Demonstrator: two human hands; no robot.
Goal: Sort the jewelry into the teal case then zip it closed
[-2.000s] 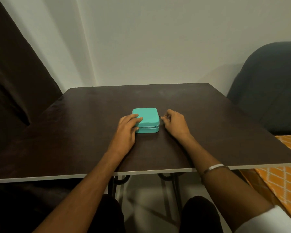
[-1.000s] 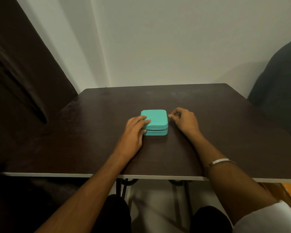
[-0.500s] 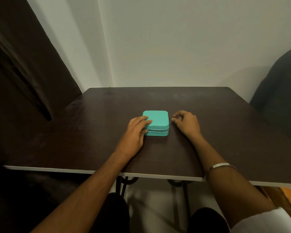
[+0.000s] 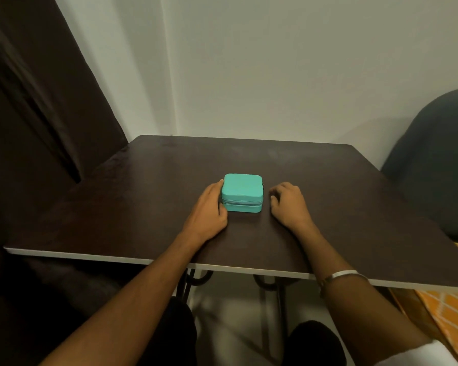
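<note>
A closed teal case (image 4: 242, 192) sits mid-desk (image 4: 354, 207); the left hand (image 4: 209, 210) now rests relaxed against its side, the right hand (image 4: 288, 202) has drawn away empty with fingers loosely curled, suggesting the zipping is done.

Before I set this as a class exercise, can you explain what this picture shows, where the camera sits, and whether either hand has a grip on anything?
There is no machine here: a person works with bare hands, and the single camera is worn on their head, looking forward and down. On the dark table sits one teal case, lid down. The left hand rests against the case's left side, fingers fairly straight. The right hand lies on the table just right of the case, apart from it, fingers loosely curled, with no grip on anything. A metal bangle circles the right forearm. No loose jewelry shows.
</note>
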